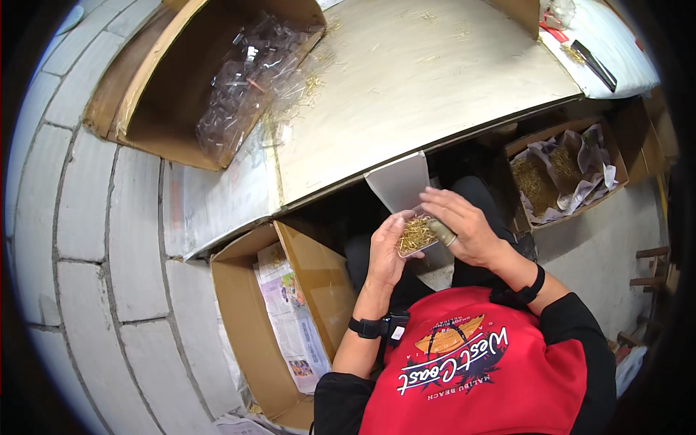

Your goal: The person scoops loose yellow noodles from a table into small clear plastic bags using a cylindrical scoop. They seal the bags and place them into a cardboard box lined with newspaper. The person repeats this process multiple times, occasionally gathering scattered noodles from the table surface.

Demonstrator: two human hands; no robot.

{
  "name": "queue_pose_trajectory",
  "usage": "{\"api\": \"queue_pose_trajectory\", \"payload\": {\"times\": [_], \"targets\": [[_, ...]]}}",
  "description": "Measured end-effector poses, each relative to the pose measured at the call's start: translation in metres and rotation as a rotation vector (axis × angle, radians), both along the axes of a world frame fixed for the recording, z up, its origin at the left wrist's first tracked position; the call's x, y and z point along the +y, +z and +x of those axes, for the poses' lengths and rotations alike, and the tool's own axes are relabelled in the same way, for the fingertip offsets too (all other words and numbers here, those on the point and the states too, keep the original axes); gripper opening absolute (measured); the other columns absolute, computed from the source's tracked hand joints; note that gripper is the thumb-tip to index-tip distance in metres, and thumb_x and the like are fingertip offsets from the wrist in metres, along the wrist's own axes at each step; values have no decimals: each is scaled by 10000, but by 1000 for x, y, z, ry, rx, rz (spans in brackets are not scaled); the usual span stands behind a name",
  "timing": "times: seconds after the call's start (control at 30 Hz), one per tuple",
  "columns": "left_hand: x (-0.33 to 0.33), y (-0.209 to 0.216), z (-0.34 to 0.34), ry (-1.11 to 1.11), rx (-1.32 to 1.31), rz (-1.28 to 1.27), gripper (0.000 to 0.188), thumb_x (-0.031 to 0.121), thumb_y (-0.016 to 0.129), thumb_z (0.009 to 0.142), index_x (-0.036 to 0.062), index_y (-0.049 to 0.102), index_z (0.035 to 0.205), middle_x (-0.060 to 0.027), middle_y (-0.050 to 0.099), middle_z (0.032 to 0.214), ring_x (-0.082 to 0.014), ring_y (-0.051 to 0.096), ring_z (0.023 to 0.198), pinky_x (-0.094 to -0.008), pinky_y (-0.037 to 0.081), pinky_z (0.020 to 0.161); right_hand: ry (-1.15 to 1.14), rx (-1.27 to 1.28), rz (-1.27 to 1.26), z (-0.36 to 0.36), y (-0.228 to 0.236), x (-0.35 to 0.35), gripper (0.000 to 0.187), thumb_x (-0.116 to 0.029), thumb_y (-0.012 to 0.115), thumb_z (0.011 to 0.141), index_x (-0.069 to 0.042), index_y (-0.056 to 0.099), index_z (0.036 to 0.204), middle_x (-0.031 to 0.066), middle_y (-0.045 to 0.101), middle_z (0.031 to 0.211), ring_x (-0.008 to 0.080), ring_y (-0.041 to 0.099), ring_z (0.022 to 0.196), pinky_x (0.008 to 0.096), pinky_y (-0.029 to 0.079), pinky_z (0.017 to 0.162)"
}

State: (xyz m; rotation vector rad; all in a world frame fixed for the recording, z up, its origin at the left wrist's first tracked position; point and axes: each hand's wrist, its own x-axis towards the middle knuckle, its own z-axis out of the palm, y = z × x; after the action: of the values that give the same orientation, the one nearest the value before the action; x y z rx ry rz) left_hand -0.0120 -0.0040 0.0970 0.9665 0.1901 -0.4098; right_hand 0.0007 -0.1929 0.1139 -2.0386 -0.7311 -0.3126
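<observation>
Above my lap, my left hand [386, 250] is closed around the side of a small clear plastic box [410, 254]. A heap of thin gold-coloured pins [418, 235] fills the box. At its right side is my right hand [467, 228], with fingers stretched out and slanting over the box's far edge. A brownish cover [442, 232] wraps one digit of that hand, close against the box. Whether the right hand presses on the box is hard to see.
Clear plastic boxes [246, 87] spill from a tipped carton [156, 87] onto the worktable [406, 80], where loose pins lie scattered. A white panel [400, 181] hangs at its front edge. A newspaper-lined carton [239, 319] stands left; a paper-lined box of pins [536, 217] sits right.
</observation>
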Motion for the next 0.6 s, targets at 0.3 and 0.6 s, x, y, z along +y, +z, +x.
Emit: {"api": "queue_pose_trajectory", "payload": {"times": [0.3, 0.6], "targets": [[13, 10, 2, 1, 28, -321, 403, 167, 486, 934, -27, 424, 1281, -153, 572, 1147, -238, 626, 1001, -393, 591, 735, 55, -39, -171, -1, 5, 8, 420, -139, 630, 823, -37, 541, 1221, 120, 515, 1304, 301, 414, 1289, 506, 321, 1040], [26, 9, 6, -44, -115, -156, 493, 92, 532, 871, -31, 370, 1321, -175, 504, 1247, -280, 579, 1097, -420, 569, 816, 67, -60, -5, 10, 18, 13, 406, -76, 637, 808, -16, 545, 1199, 143, 577, 1208, 337, 501, 1203, 436, 406, 990]]}}
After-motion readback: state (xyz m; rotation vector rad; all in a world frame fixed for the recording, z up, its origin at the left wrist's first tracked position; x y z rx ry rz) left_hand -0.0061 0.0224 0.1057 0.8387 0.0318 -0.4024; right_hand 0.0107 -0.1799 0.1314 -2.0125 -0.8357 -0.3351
